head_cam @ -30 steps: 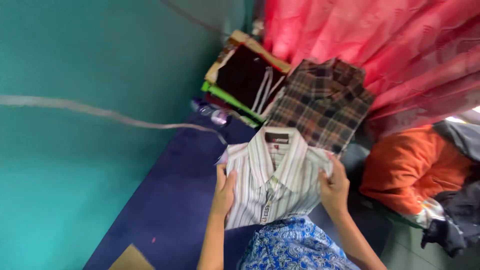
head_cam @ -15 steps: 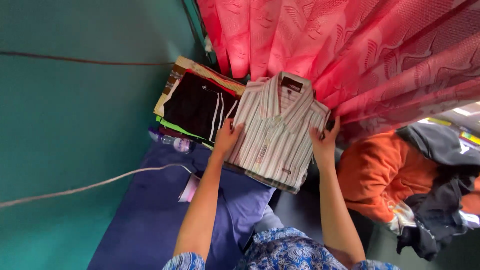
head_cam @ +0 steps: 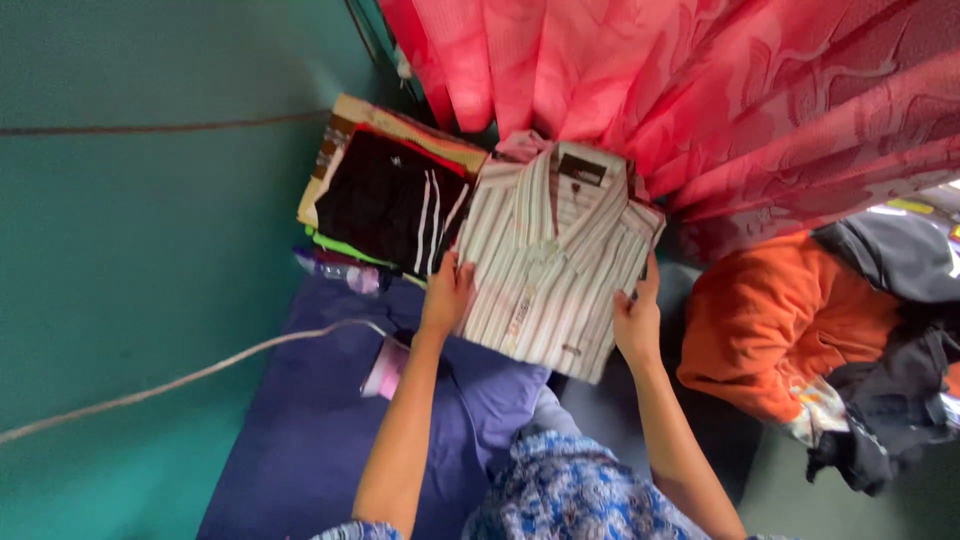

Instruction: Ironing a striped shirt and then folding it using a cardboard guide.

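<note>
Setting: teal wall (head_cam: 150,250) fills the left side, with a thin pale cord (head_cam: 180,380) running across it; a pinkish-red curtain (head_cam: 700,90) hangs along the top and right.
Surface: dark blue cloth (head_cam: 310,450) is spread below the hands, reaching toward the viewer.
Folded shirt: a cream shirt with thin dark stripes (head_cam: 555,260), folded into a neat rectangle with its collar pointing toward the curtain, lies flat at the centre, just below the curtain's hem.
Left hand: the left hand (head_cam: 447,295) rests at the shirt's lower left edge, fingers curled onto the cloth and gripping that edge.
Right hand: the right hand (head_cam: 637,320) holds the shirt's lower right edge, thumb on top, the other fingers tucked beneath and hidden.
Shirt relative to fingers: the shirt lies between the two hands and stretches away from them toward the curtain.
Stack beside it: a pile of folded clothes (head_cam: 390,200), black with white stripes on top and a bright green layer lower down, touches the shirt's left side.
Right side: an orange garment (head_cam: 770,320) lies crumpled near the right hand, with dark grey clothing (head_cam: 890,400) beyond it.
Foreground: blue patterned fabric (head_cam: 570,495) covers the person's lap.
</note>
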